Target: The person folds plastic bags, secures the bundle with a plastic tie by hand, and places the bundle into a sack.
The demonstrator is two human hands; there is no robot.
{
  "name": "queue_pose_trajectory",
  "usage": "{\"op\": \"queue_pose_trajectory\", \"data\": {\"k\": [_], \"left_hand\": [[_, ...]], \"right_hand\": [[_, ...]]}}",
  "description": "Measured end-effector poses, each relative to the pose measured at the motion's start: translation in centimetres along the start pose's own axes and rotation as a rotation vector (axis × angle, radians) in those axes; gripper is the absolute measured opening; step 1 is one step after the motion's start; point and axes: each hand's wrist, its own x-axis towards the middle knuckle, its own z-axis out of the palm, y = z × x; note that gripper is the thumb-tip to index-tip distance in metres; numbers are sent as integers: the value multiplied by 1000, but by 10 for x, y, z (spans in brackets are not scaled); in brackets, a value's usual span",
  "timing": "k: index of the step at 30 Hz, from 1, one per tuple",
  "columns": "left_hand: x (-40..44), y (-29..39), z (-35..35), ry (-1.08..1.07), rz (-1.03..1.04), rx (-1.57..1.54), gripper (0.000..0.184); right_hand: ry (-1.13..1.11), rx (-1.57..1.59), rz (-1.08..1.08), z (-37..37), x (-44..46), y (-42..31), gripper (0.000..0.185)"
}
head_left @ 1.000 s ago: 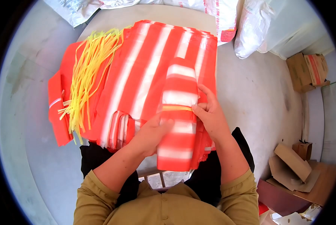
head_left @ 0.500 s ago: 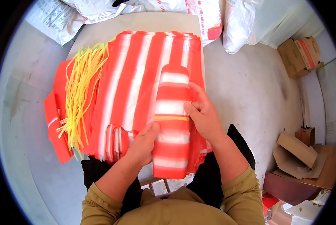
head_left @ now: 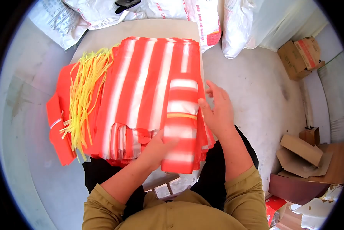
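A folded red-and-white striped bundle (head_left: 181, 130) with a yellow band (head_left: 182, 115) around its middle lies on the right part of a wide stack of striped plastic bags (head_left: 141, 76). My left hand (head_left: 155, 151) is at the bundle's lower left side, its thumb over the edge and its other fingers hidden. Just right of the bundle, my right hand (head_left: 218, 109) has its fingers apart and holds nothing. Yellow strips (head_left: 87, 92) lie in a loose bunch left of the stack, on plain red folded plastic (head_left: 62, 96).
White printed sacks (head_left: 164, 9) stand beyond the far edge of the work surface (head_left: 141, 27). A cardboard box (head_left: 300, 57) sits at the right wall, and opened cardboard (head_left: 302, 155) lies at the lower right. A dark object (head_left: 126, 4) rests on the sacks.
My right hand has come off the bundle's right side and its fingers have spread. The bundle has shifted slightly, lying lower against the stack, and the view has moved a little.
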Motion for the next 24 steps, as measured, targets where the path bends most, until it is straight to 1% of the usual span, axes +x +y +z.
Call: {"op": "queue_pose_trajectory", "data": {"k": [2,5,8,11,14,15,17,18,20,23,24], "left_hand": [[-3,-8,-3,-23,19,63,53],[0,-18,-13,-44,24,88,46],[4,-30,-20,-11,31,131,39],[10,-35,-23,2,60,172,38],[7,-37,-20,13,110,152,39],[5,-38,-18,16,131,141,39],[5,-39,-18,52,115,191,47],[4,-39,-17,68,107,218,51],[-2,-35,-14,83,99,224,45],[-19,-23,-5,60,104,194,42],[-26,-18,0,43,109,174,42]], "right_hand": [[17,-216,-145,-2,-2,2,71],[-311,-277,-604,27,-19,1,74],[-358,-380,-598,53,-26,9,76],[-382,-414,-578,48,-21,0,77],[-376,-260,-541,59,-5,22,74],[-330,-263,-531,60,1,25,72],[-228,-273,-506,55,15,30,69],[-163,-252,-421,58,23,38,66],[-32,-203,-255,64,36,52,62],[136,292,3,49,30,50,56],[107,344,57,40,24,45,57]]}}
